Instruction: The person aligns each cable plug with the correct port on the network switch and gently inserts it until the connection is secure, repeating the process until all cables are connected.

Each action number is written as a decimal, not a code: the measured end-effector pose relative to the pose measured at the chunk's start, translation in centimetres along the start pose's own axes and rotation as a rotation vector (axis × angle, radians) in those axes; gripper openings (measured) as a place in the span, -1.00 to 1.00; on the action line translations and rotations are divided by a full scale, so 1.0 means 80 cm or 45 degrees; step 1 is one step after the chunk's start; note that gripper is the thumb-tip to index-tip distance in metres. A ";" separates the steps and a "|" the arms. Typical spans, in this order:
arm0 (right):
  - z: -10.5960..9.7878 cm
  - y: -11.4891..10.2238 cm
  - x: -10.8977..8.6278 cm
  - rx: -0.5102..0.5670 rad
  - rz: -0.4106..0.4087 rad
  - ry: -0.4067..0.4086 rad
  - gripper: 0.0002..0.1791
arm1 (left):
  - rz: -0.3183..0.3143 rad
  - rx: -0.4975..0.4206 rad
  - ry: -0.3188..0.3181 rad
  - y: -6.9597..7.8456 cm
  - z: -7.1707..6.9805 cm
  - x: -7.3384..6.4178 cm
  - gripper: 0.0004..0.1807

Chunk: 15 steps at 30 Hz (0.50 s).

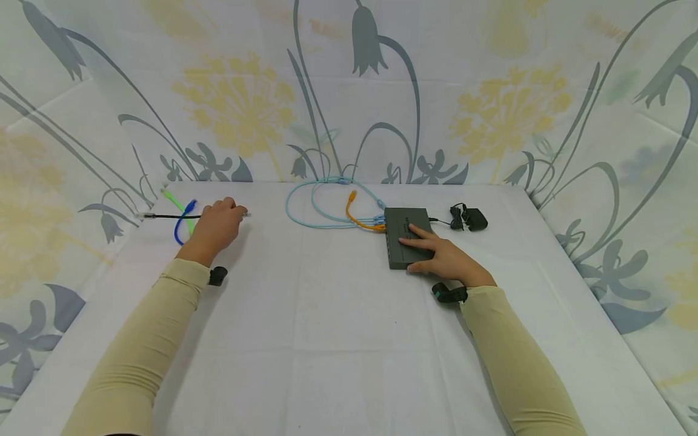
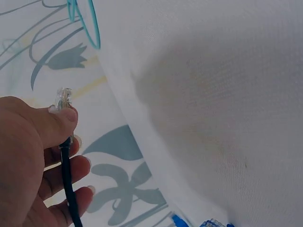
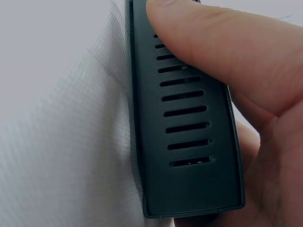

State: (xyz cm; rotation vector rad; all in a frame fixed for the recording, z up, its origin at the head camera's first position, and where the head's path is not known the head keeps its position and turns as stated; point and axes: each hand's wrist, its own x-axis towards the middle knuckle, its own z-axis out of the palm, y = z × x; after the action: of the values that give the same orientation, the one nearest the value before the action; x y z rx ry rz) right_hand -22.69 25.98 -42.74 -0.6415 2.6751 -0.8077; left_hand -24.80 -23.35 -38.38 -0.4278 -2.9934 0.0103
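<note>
My left hand (image 1: 217, 225) is at the far left of the table, pinching a black Ethernet cable (image 1: 173, 216) by one end. In the left wrist view, thumb and fingers hold its clear plug (image 2: 64, 100), which points up past the thumb. My right hand (image 1: 447, 257) grips a dark grey network switch (image 1: 400, 227), fingers spread over its top. In the right wrist view, the thumb (image 3: 189, 33) lies against its slotted side. An orange cable (image 1: 355, 219) and a light blue cable (image 1: 305, 225) run to its left side.
Near my left hand lie a short blue cable (image 1: 178, 227) and a green cable (image 1: 174, 198). A black power adapter (image 1: 475, 219) sits right of the switch, its lead running toward it. Flower-patterned cloth (image 1: 349, 121) hangs behind the white-covered table (image 1: 327, 339).
</note>
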 end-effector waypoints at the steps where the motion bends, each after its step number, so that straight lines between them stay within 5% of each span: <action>1: 0.000 0.000 0.000 -0.001 0.001 0.000 -0.19 | 0.009 0.000 0.006 0.001 0.000 0.001 -0.68; 15: 0.000 0.001 0.001 0.004 -0.003 0.002 -0.19 | 0.021 -0.222 0.053 0.017 0.000 0.007 -0.74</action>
State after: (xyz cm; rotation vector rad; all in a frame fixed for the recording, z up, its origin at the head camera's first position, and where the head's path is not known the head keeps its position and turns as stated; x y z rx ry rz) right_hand -22.77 26.03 -42.77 -0.6440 2.6745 -0.8137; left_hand -24.95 -21.92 -38.37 -0.4636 -2.9607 -0.2571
